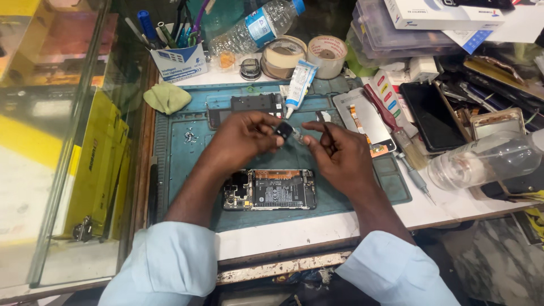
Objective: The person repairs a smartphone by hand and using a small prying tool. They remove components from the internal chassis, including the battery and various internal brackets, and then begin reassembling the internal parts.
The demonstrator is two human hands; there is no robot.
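Nearest us lies the opened phone on our teal mat. Just beyond, our left hand pinches a small black part; our right hand grips tweezers.

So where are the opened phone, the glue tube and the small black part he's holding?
opened phone (pixel 269 190), head view, on its exposed middle.
glue tube (pixel 298 85), head view, on its white body.
small black part (pixel 284 131), head view, on its top face.

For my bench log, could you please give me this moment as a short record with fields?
Left hand: pinches a small black part above the mat
Right hand: holds a thin tool by the part
Opened phone: flat on the mat, below both hands, untouched
Mat: blue-green, loose screws at its left
Glue tube: lies at the mat's far edge
Tape rolls: behind the mat
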